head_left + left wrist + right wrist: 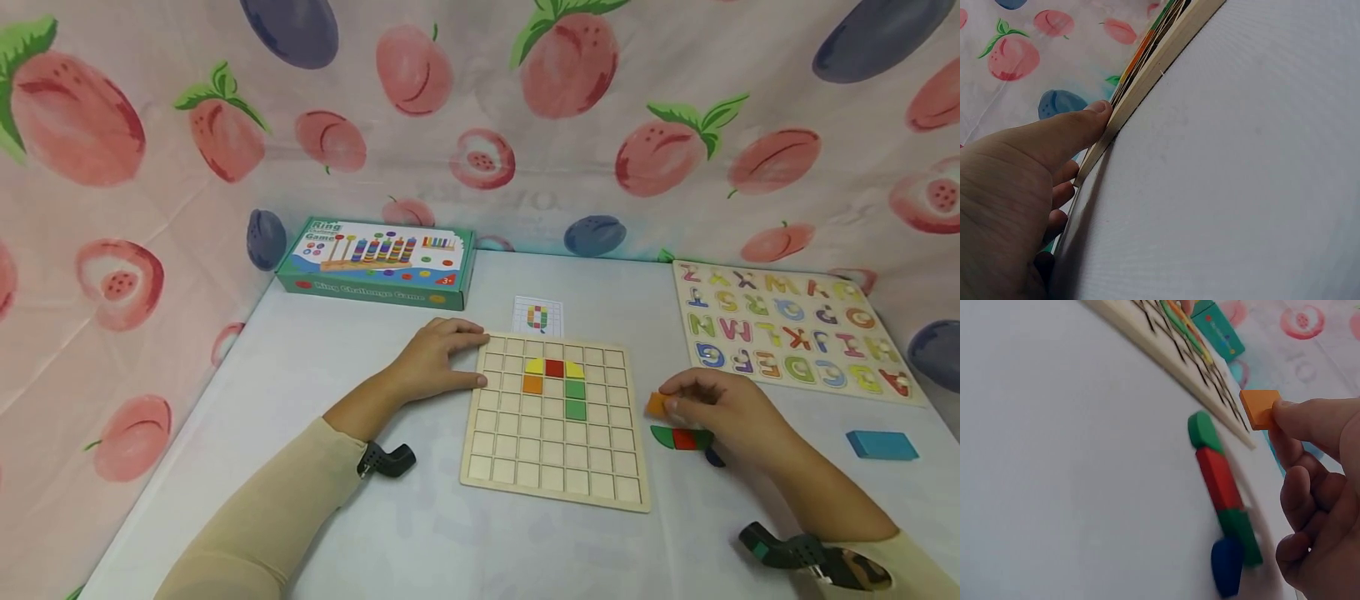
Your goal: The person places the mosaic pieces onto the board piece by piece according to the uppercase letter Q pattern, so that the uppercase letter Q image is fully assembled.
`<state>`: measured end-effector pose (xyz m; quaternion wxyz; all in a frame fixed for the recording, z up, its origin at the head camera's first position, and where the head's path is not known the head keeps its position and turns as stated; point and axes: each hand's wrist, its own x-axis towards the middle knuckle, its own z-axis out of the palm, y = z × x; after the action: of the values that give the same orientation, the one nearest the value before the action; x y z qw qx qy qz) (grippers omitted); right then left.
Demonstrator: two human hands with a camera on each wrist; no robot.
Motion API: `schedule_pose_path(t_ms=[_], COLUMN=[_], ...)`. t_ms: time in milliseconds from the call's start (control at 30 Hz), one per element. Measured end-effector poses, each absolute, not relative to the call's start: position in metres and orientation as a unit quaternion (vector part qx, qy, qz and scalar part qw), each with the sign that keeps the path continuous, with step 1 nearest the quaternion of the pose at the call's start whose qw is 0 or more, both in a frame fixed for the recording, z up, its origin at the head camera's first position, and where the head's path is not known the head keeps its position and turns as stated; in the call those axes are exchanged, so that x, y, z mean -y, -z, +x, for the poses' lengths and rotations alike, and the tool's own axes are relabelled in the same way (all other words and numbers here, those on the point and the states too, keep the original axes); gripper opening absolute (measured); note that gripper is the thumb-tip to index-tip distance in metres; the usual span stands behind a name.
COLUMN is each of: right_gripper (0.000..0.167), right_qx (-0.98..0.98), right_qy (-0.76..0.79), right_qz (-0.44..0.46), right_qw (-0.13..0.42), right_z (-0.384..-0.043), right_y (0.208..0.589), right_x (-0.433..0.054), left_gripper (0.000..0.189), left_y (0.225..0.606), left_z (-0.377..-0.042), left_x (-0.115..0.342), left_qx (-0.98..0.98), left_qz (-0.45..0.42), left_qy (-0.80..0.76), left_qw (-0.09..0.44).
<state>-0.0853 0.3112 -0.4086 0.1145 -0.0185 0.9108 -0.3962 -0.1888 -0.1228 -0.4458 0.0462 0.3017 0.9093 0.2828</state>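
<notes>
My right hand [731,412] pinches an orange square tile [1260,409] between thumb and fingers, off the right side of a wooden grid board [525,467]. Near that hand lie a rounded green piece [1204,430], a red piece [1219,479], another green piece [1241,537] and a blue piece [1227,567]. On the board, two yellow curved pieces flank a red tile [554,368]. An orange tile [532,384] sits below on the left, two green tiles below on the right. My left hand [433,360] touches the board's left edge with thumb and fingertips.
A small pattern card [555,310] lies behind the board. Farther back on the left is a green Ring Challenge Game box [375,292]. To the right are an alphabet puzzle board [795,333] and a blue block [882,445]. Fruit-print cloth [555,192] rises behind.
</notes>
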Motion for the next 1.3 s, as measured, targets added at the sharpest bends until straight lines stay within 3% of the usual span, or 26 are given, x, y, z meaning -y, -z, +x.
schedule_pose_path(t_ms=[500,733,967,1300], right_gripper=[0.020,0.014,0.011,0.008], right_qx=[-0.891,-0.861,-0.847,-0.876], right_qy=[0.436,0.480,0.491,0.433], right_qz=[-0.024,-0.086,-0.113,-0.149], right_qw=[0.126,0.144,0.170,0.154], right_z=[-0.116,-0.126,-0.132,-0.127], right_y=[0.395,0.397,0.404,0.409], right_x=[-0.250,-0.216,-0.189,-0.163], left_gripper=[0.071,0.070,0.071,0.070], left_y=[0.446,0.446,0.446,0.447], left_z=[-0.189,-0.191,-0.191,-0.190], left_x=[0.124,0.124,0.124,0.124], left_qx=[-0.910,-0.910,-0.909,-0.908], left_qz=[0.300,0.303,0.307,0.300], left_qy=[-0.282,-0.278,-0.279,-0.288], left_qw=[0.046,0.043,0.042,0.049])
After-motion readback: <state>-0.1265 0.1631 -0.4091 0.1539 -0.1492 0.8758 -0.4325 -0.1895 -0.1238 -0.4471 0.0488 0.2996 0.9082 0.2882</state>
